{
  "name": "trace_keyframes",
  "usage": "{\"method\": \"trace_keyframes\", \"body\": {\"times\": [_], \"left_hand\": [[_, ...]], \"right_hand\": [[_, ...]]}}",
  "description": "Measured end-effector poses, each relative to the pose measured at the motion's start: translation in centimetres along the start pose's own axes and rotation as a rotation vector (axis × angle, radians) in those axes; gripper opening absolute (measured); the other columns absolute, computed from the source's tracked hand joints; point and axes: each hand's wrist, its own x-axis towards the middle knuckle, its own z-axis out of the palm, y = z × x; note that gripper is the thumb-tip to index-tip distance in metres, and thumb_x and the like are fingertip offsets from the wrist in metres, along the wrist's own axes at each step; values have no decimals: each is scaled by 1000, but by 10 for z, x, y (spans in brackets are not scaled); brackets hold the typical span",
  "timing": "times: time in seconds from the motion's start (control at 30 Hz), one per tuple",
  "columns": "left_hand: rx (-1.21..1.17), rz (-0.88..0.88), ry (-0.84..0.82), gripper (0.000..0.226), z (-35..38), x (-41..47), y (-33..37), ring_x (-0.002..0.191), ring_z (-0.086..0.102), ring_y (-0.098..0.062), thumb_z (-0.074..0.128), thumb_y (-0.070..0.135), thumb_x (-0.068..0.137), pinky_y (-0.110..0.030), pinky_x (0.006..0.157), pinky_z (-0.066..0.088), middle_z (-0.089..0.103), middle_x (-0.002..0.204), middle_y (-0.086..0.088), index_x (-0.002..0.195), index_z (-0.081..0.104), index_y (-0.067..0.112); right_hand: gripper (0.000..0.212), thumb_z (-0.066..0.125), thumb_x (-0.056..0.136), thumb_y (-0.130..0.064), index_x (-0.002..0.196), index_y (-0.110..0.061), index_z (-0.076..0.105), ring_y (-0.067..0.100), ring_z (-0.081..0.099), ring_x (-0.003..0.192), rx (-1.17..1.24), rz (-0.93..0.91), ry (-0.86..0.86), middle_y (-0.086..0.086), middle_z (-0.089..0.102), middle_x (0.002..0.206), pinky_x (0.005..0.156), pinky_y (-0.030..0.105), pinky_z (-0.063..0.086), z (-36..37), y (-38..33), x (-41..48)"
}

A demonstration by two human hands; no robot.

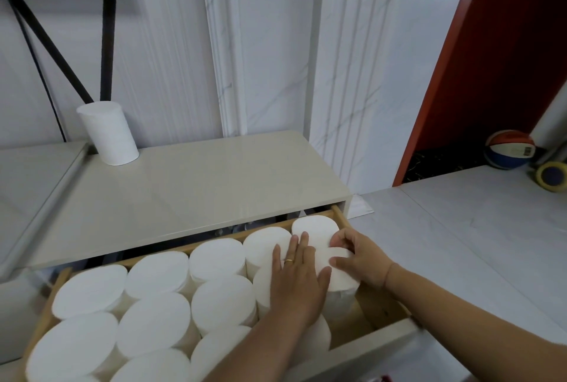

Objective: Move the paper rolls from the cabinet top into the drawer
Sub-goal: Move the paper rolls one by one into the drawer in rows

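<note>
My left hand (296,274) lies flat atop the paper roll (344,279), my right hand (360,257) curls round its rim; I judge it light, squashy, best held by its sides.

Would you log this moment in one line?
left hand rests on rolls; right hand grips roll; drawer open; lone roll on cabinet top

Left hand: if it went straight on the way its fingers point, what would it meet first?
Likely the back-corner roll, just ahead of the left hand and its fingertips; depth is unclear.
</note>
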Motion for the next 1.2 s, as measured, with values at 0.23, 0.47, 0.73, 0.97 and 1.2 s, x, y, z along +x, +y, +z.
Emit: {"method": "trace_keyframes", "body": {"times": [0.23,0.47,0.73,0.97,1.2], "left_hand": [[-61,51,-44,71,-4,-6,-20,144,-13,-12,23,60,92,-34,108,-22,-6,159,7,148,-5,27],[-97,51,129,63,-52,-12,-106,144,-2,-8,25,54,96,-31,117,-8,10,159,5,149,9,24],[-75,-188,281,61,-111,-6,-226,145,0,-9,26,53,96,-29,113,-8,12,159,5,149,15,24],[12,-317,276,67,-135,1,-299,145,2,-14,19,59,93,-36,116,-4,13,159,3,149,15,23],[121,-275,217,80,-121,5,-311,144,-10,-12,-7,67,81,-37,117,-8,-3,160,4,149,1,25]], "right_hand": [[35,77,75,-32,97,-28,49,10,51,92,-247,32,142,-2,48,118,86,14,42,-1,-8,1],[49,78,72,-34,108,-32,44,8,48,102,-102,-222,233,-8,45,114,89,18,37,12,-88,27],[57,74,78,-38,124,-18,46,13,48,115,175,-357,71,0,48,126,97,24,40,107,-220,120],[78,77,75,-38,136,-13,36,19,44,127,257,-396,60,6,42,138,108,33,37,187,-316,210],[93,78,72,-40,144,-12,25,27,37,133,330,-376,107,9,35,146,111,43,34,242,-371,278]]}}
